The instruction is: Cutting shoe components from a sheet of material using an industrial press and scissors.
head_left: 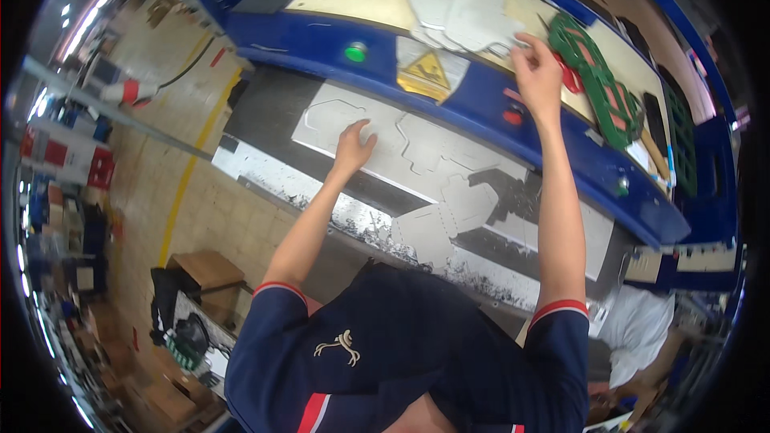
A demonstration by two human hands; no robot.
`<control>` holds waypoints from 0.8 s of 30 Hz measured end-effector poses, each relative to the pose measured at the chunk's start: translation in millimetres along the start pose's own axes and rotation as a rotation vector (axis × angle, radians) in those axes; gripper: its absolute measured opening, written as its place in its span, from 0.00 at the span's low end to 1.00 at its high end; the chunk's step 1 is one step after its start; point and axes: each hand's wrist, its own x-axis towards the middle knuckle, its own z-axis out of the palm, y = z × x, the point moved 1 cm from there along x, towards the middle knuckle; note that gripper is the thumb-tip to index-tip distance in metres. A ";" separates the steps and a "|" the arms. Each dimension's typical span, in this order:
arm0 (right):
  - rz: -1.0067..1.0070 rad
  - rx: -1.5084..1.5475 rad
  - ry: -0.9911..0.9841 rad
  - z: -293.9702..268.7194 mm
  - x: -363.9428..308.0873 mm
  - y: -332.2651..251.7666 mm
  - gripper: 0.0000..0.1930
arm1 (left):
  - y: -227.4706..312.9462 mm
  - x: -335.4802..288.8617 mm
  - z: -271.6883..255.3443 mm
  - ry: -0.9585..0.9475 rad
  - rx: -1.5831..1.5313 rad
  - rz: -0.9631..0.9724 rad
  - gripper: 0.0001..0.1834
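My left hand (354, 151) hovers over or rests lightly on a grey cardboard sheet (321, 124), thumb and fingers apart with nothing between them. Cut lines outline shapes in the sheet, and a loose cut-out piece (469, 207) with crease lines lies on its near side. My right hand (539, 78) is raised at the right end of a pile of grey cut-out cardboard pieces (473, 12). Its fingers are loosely bent and seem to hold nothing; whether the fingertips touch the pile is unclear.
A blue machine beam (321, 46) runs above the sheet, with a green button (355, 52), a red button (512, 115) and a yellow warning sign (425, 72). A green slotted frame (595, 80) lies on the pale upper board. A cardboard box (207, 269) stands at lower left.
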 end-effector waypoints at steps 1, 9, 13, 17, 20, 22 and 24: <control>-0.036 -0.066 -0.001 -3.0 1.9 7.9 0.14 | -3.1 -8.8 10.1 -0.034 -0.008 0.018 0.25; 0.022 -0.010 -0.067 -12.1 -0.9 -2.8 0.13 | -35.2 -29.1 33.8 -0.318 0.541 -0.102 0.39; -0.094 0.134 0.073 -23.4 -12.1 5.8 0.11 | -25.0 -28.6 40.6 -0.389 0.530 -0.155 0.41; -0.072 0.222 0.020 -26.2 -85.6 10.1 0.07 | -14.4 -25.6 39.7 -0.399 0.525 -0.219 0.41; 0.282 0.114 -0.216 -31.4 -189.5 37.3 0.08 | 4.0 -26.6 68.9 0.006 0.506 -0.099 0.41; 0.508 0.225 -0.276 -29.5 -273.8 72.1 0.07 | 28.4 -25.3 96.0 -0.202 0.495 0.051 0.41; 0.741 0.301 -0.331 -38.4 -359.0 98.0 0.08 | 44.4 -30.8 104.2 -0.428 0.483 0.197 0.40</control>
